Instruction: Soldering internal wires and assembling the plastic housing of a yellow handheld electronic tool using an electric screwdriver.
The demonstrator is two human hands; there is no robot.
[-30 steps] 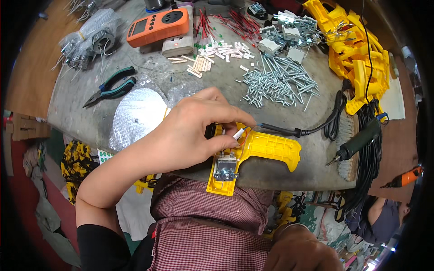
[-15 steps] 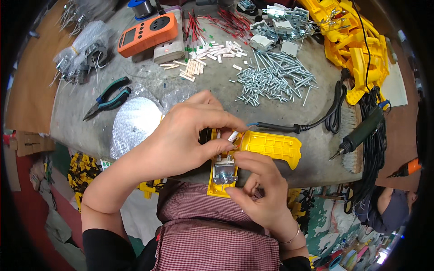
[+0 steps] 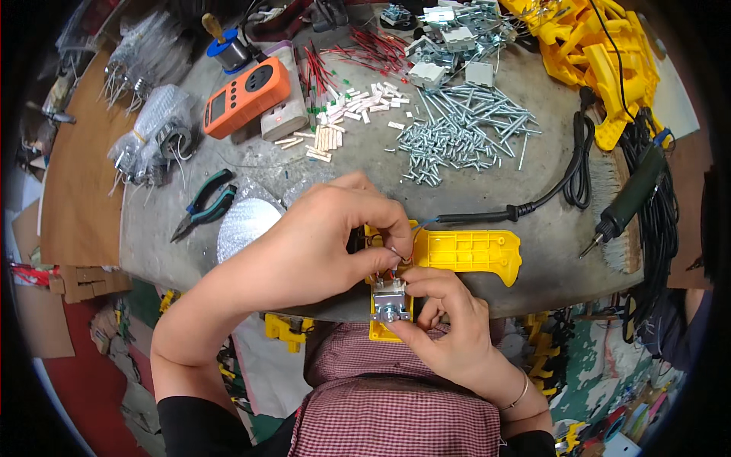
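On the bench's near edge lies a yellow plastic housing (image 3: 471, 253) with a ribbed inner side and a curved end. A boxy metal switch part with a round shaft (image 3: 389, 303) sits in its near section. My left hand (image 3: 335, 234) reaches over from the left, its thumb and forefinger pinched on a thin wire just beyond the metal part. My right hand (image 3: 448, 314) has thumb and forefinger closed on the right side of the metal part. A black cable (image 3: 476, 216) with a thin blue wire end runs to the housing's far side. The fingers hide the wire's tip.
Behind lie a heap of screws (image 3: 449, 145), white sleeves (image 3: 329, 137), red wires (image 3: 373, 53) and metal parts (image 3: 457, 38). Pliers (image 3: 204, 206) and an orange meter (image 3: 247, 95) lie left. To the right are an electric screwdriver (image 3: 628, 198), a brush (image 3: 615, 206) and yellow housings (image 3: 609, 68).
The view has shifted, so the bench things sit differently. My right thumb and forefinger have closed in on the metal part. The white sleeve earlier by my left fingers is now mostly hidden.
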